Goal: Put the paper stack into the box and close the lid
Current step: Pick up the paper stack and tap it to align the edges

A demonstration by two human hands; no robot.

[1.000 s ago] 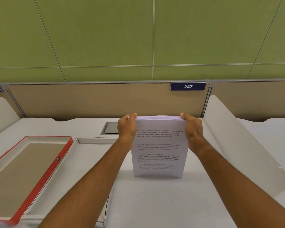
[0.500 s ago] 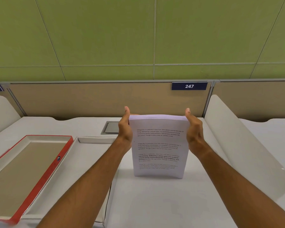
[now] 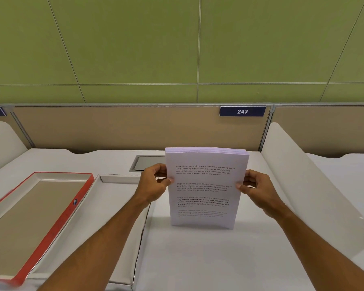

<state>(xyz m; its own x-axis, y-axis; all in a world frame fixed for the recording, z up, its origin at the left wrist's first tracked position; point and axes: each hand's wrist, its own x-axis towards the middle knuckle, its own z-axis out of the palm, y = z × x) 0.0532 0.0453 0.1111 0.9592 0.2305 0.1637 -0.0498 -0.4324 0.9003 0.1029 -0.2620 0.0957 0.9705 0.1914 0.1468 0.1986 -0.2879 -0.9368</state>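
A thick paper stack (image 3: 205, 185) with printed text stands upright on its bottom edge on the white desk, its printed face toward me. My left hand (image 3: 153, 183) grips its left side edge and my right hand (image 3: 254, 186) grips its right side edge, both about halfway down. To the left lies the open white box (image 3: 105, 206), partly hidden by my left forearm. Its red-rimmed lid (image 3: 57, 225) lies inside-up beside it at the far left.
A curved white divider (image 3: 311, 181) rises at the right of the desk and another (image 3: 2, 141) at the left. A grey cable hatch (image 3: 149, 162) sits behind my left hand. A tan partition with a plate reading 247 (image 3: 242, 111) closes the back.
Both hands slid down from the top corners of the stack to its side edges. The stack stays upright on the desk.
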